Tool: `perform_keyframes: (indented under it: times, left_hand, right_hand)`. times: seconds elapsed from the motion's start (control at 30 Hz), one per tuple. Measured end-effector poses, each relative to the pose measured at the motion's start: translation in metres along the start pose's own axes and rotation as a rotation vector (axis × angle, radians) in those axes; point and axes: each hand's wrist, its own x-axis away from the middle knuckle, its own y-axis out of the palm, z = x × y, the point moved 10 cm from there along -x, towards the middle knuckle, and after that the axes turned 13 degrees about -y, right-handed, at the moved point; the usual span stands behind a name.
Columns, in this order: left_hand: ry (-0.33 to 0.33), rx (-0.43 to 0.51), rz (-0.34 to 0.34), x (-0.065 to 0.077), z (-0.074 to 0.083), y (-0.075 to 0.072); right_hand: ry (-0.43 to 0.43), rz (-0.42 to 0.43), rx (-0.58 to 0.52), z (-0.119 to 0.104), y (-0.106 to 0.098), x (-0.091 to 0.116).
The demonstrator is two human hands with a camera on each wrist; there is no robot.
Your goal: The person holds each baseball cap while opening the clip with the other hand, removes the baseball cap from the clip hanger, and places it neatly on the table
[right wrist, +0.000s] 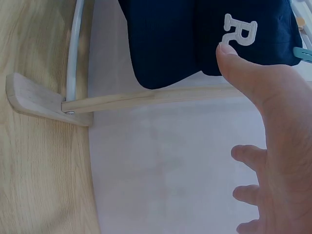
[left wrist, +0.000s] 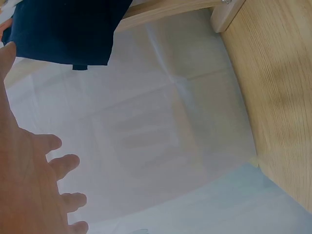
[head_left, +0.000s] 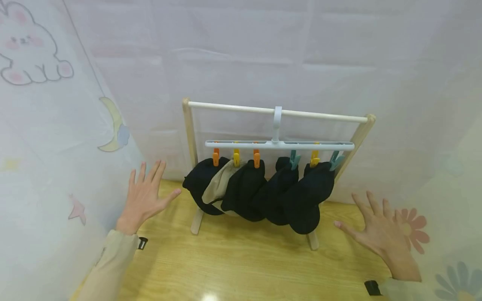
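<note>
Several caps hang in a row from a pale hanger (head_left: 241, 144), held by orange, yellow and teal clips. Most are dark, like the right-end cap (head_left: 308, 196); one beige cap (head_left: 220, 184) shows near the left end. My left hand (head_left: 143, 200) is spread left of the rack and holds nothing. To the right of the rack my right hand (head_left: 382, 232) is also spread, fingers apart and touching no cap. In the right wrist view a dark cap with a white letter R (right wrist: 240, 30) appears behind the thumb. A dark cap (left wrist: 63, 31) fills the left wrist view's top corner.
The hanger hooks over the white rod (head_left: 324, 116) of a small rack with wooden side posts (head_left: 190, 133). Its feet stand on a wood-grain table (head_left: 226, 267). Pale printed cloth (head_left: 233, 50) surrounds the back and sides, close to both hands.
</note>
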Motion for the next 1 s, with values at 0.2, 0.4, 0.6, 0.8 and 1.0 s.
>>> perform_keyframes:
  times: [0.2,0.4,0.6,0.8,1.0]
  left_hand:
    - [-0.001,-0.004,-0.011,0.002,0.000,0.001]
    - [0.018,0.007,0.019,0.004,0.004,-0.004]
    - [0.057,0.010,0.032,0.003,0.017,-0.010]
    - [0.078,0.043,0.065,0.009,0.026,-0.020]
    - [0.120,0.112,0.161,0.018,0.039,-0.036]
  right_hand:
    - [0.002,0.010,0.002,0.001,-0.002,0.000]
    - [0.003,0.012,0.002,-0.001,-0.004,0.001]
    - [-0.016,0.033,-0.038,-0.005,-0.009,0.001]
    - [-0.047,0.088,-0.047,-0.011,-0.024,-0.002]
    - [-0.044,0.104,-0.125,-0.020,-0.035,-0.005]
